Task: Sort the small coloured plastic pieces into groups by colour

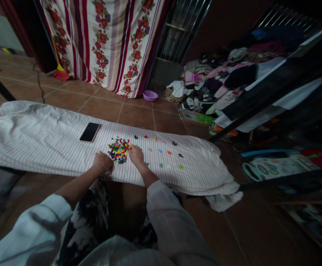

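A heap of small multicoloured pieces [118,150], too small to name surely, lies on a striped cloth [50,136]. My right hand [136,155] touches the heap's right edge with its fingers pinched together; whatever is between them is hidden. At the near left side of the heap rests my left hand [103,162], its fingers curled inward and their tips hard to see. Right of my right hand, little one-colour groups sit apart in rough rows, among them black [135,137], red [145,136], yellow [154,139], orange [169,152] and lime green [181,166].
A phone [90,132] lies on the cloth left of the heap. Beyond the covered surface are a tiled floor [134,112], a purple basin [150,96], a flowered curtain [113,40] and a broom [61,74]. Piled clothes [205,83] and a dark metal bar [233,127] stand to the right.
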### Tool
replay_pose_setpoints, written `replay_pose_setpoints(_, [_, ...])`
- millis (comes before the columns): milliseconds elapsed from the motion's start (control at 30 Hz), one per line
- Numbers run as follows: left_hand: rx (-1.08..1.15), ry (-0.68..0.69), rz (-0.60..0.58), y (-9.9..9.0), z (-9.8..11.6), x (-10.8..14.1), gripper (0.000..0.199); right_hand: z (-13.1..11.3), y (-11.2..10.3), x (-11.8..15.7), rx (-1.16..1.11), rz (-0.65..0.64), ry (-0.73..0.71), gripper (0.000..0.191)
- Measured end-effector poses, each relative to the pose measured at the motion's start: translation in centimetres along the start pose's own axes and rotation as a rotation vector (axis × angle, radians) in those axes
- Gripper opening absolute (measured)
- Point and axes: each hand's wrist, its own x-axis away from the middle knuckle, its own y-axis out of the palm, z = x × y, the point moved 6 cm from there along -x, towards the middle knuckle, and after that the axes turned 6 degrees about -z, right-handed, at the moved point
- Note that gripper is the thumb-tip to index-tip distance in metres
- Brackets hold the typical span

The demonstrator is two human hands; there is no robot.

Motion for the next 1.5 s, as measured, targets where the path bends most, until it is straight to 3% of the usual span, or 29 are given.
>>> replay_pose_setpoints(333, [-0.124, -0.062, -0.003, -0.3, -0.1, 0.5, 0.058, 0.7, 0.2, 0.9, -0.086, 0.055, -0.004, 0.024])
replay_pose_setpoints(733, [-0.129, -0.062, -0.006, -0.6, 0.0, 0.8, 0.062, 5.3, -1.7, 1.9, -0.091, 0.140, 0.023, 0.025])
replay_pose_setpoints(900, [-0.144, -0.061, 0.002, -0.6, 0.0, 1.0, 0.067, 8.6, -3.2, 2.8, -0.128, 0.230, 0.068, 0.026])
replay_pose_setpoints(1133, [-0.162, -0.084, -0.017, -0.2, -0.2, 0.7, 0.053, 15.0, -6.1, 4.8, -0.076, 0.354, 0.194, 0.027])
replay_pose_setpoints(1333, [-0.142, -0.067, -0.010, -0.1, -0.1, 0.6, 0.051, 20.2, -7.6, 5.5, -0.020, 0.341, 0.394, 0.026])
replay_pose_setpoints(1500, [-0.149, -0.070, -0.007, 0.0, -0.1, 0.5, 0.048, 22.5, -7.7, 5.3, -0.013, 0.327, 0.436, 0.025])
